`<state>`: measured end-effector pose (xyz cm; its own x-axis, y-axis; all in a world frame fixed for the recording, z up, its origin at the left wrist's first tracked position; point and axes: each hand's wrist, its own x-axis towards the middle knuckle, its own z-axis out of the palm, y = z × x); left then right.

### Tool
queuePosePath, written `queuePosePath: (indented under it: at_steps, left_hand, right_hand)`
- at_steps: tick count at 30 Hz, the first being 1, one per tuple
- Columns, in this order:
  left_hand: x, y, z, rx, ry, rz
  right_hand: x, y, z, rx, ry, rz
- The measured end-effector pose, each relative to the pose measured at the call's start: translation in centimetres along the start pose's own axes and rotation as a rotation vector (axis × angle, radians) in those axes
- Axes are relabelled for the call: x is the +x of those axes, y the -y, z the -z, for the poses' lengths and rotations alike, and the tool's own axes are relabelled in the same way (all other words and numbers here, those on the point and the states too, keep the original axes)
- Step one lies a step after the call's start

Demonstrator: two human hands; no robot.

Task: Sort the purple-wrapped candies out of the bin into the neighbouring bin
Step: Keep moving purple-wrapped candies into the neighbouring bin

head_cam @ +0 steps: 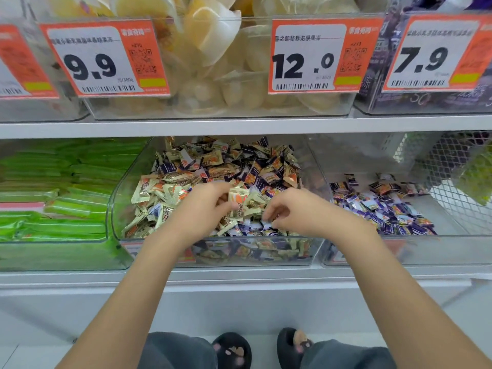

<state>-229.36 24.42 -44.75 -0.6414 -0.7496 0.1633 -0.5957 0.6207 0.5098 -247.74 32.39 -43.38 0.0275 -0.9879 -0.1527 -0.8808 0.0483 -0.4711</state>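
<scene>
A clear middle bin (117,209) holds a mixed heap of beige-gold candies (170,179) and purple-wrapped candies (255,179). The neighbouring bin (466,233) on the right holds a thin layer of purple-wrapped candies (386,209). Both my hands are inside the middle bin near its front. My left hand (202,209) has its fingers curled around several beige candies (238,198). My right hand (295,211) is curled over the heap, fingertips pinching a purple-and-white candy (266,223).
A bin of green stick packs (53,198) sits to the left. The upper shelf carries clear bins of jelly cups (213,62) with orange price tags (106,57). A white wire basket (452,166) stands at far right. My slippered feet (234,350) show below the shelf edge.
</scene>
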Motion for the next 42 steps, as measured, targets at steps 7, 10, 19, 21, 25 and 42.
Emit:
queuePosePath:
  at_steps: [7,10,19,21,25,42]
  left_hand:
    - [-0.2,0.1,-0.2,0.01,0.067,-0.005]
    - [0.0,0.1,-0.3,0.004,0.073,-0.01]
    - [0.2,0.3,-0.3,0.0,0.064,0.003]
    - [0.2,0.2,-0.4,-0.008,0.062,0.003]
    - [0.2,0.3,-0.3,-0.021,0.064,0.006]
    - [-0.5,-1.0,-1.0,0.118,0.094,-0.009]
  right_hand:
    - [2.4,-1.3,-0.3,-0.174,0.328,-0.078]
    - [3.1,-1.6,-0.6,-0.195,0.384,-0.04]
    - [3.5,-2.2,-1.6,-0.054,0.312,0.035]
    - [3.3,-2.2,-1.6,-0.018,0.287,0.061]
    - [3.0,-2.3,-1.4,0.086,0.195,0.121]
    - [0.3,-1.4,0.8,0.281,-0.301,0.17]
